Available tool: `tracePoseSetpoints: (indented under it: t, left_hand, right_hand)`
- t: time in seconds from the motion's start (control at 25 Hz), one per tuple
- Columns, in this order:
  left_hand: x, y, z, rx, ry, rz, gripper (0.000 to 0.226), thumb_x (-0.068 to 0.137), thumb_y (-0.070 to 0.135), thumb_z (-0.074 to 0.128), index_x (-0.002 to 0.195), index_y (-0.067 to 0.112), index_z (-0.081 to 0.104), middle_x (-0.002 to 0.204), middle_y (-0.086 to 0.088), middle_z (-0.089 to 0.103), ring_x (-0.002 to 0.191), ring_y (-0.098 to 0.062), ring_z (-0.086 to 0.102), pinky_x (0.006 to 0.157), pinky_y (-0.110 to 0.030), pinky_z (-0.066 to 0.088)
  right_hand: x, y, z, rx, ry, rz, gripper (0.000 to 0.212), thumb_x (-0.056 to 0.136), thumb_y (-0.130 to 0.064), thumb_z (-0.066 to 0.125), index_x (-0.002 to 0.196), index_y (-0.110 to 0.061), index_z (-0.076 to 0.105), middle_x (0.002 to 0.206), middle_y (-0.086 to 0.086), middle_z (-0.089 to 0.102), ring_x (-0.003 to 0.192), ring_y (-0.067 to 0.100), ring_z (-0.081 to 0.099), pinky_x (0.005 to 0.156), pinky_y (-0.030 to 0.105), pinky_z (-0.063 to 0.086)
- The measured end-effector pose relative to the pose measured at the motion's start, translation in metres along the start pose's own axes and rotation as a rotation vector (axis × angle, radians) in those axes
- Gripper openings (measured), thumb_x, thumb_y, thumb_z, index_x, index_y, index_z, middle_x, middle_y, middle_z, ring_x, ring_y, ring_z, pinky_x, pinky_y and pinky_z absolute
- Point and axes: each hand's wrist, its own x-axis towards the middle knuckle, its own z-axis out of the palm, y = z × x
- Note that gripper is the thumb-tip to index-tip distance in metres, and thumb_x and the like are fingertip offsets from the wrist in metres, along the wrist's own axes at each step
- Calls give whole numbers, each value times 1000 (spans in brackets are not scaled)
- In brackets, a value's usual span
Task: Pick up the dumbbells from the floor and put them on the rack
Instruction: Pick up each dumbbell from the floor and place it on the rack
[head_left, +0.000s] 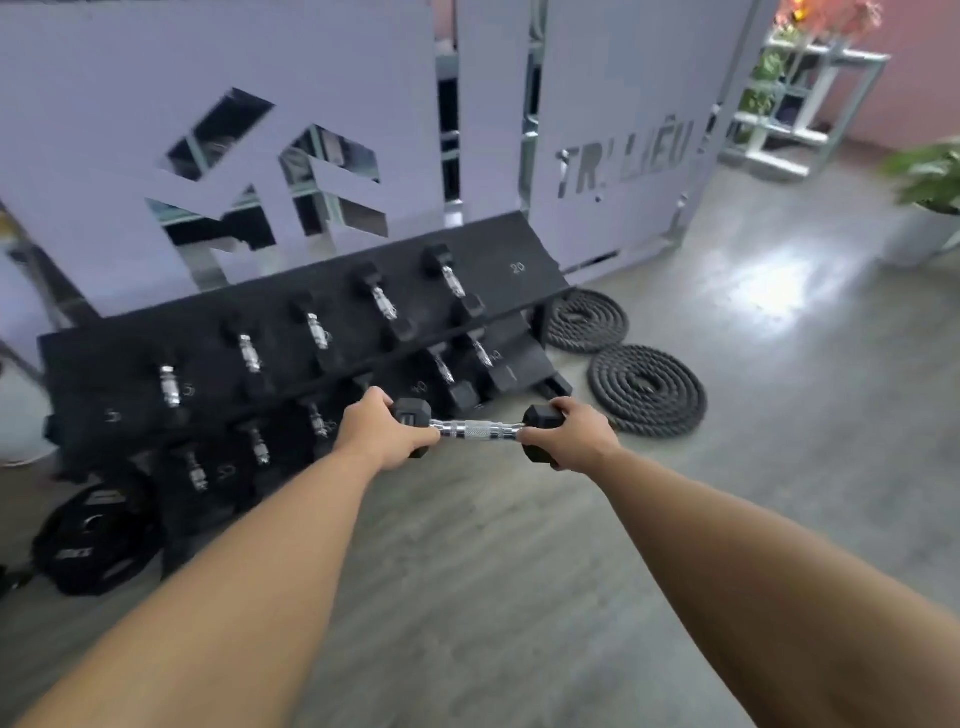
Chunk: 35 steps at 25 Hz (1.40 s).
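I hold one black hex dumbbell with a chrome handle level in front of me, above the floor. My left hand wraps its left head and my right hand wraps its right head. Just beyond stands the black two-tier rack, slanted, with several dumbbells resting on both tiers. The top tier's right end, marked 20, holds nothing. The held dumbbell hangs in front of the lower tier's right part.
Two coiled black ropes lie on the grey floor right of the rack. Black weight plates lean at the lower left. A lilac panel wall stands behind the rack. A potted plant and white shelving are far right.
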Motion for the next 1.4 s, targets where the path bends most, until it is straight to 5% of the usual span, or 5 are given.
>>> tracePoseSetpoints:
  t: [0.32,0.68,0.96,1.24,1.4]
  left_hand:
    - [59,-102,-168,102,95,-72,65,55,51,91,95,20,51,96,-1,65,76,-21,65,57,-35,51]
    - [169,-191,-247,231,202,-202,70,53,49,91,104,19,53,94,5,59,77,-9,56,55,-27,41]
    - [262,-237,-324,350,263,-254,65,52,55,88,92,23,49,86,5,58,73,-11,54,53,-31,39]
    - [332,-295,-412,446,226,-196,66,55,51,89,101,20,54,89,1,62,77,-19,61,64,-38,55]
    - [370,-336,-453,611,119,-21,64,59,52,87,103,24,49,88,4,60,74,-16,58,52,-31,42]
  right_hand:
    - [33,-127,171,14,-166,-57,76,65,-49,90,130,-22,61,100,-3,68,73,15,72,47,26,59]
    - [124,-180,341,42,-370,-19,75,58,-54,88,121,-20,63,96,-4,71,75,14,73,59,36,66]
    - [205,-264,443,126,-568,87,87,62,-40,94,135,-19,52,119,3,62,106,22,64,62,42,67]
    - [221,-331,546,185,-529,123,73,59,-37,96,118,-17,58,105,1,66,90,18,71,60,41,67]
    - [194,-343,621,149,-427,216,82,58,-44,94,124,-17,55,102,3,69,86,17,71,67,35,64]
